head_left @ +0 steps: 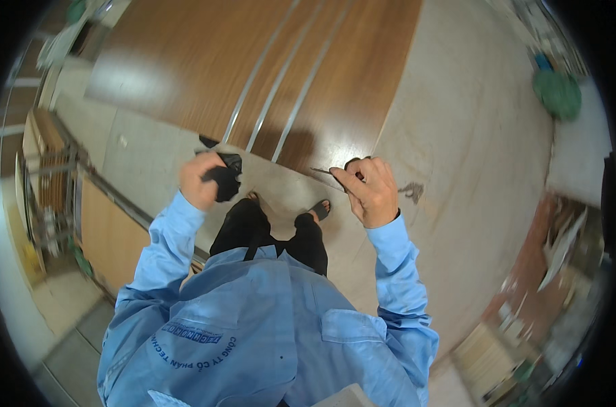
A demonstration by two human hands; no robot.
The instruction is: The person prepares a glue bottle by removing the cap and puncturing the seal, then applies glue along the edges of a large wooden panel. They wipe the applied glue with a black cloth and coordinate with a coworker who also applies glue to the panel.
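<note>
My left hand [200,181] is closed round a crumpled black bundle [224,182], which looks like cloth or soft plastic. My right hand [370,190] pinches a thin, dark, pointed tool [321,169]; a black part of it shows by the fingers, and its exact kind is unclear. The tool's tip points left, over the near edge of a large brown wood-grain panel [206,61]. Three silvery strips [264,115] run along the panel away from me. Whether the tool touches the panel I cannot tell.
Stacked boards [50,163] stand in a metal frame at the left, beside a light wooden board [111,224]. A green bag [557,95] lies at the far right. Scraps [562,251] and cut boards [484,359] lie at the lower right. A dark stain [412,192] marks the floor.
</note>
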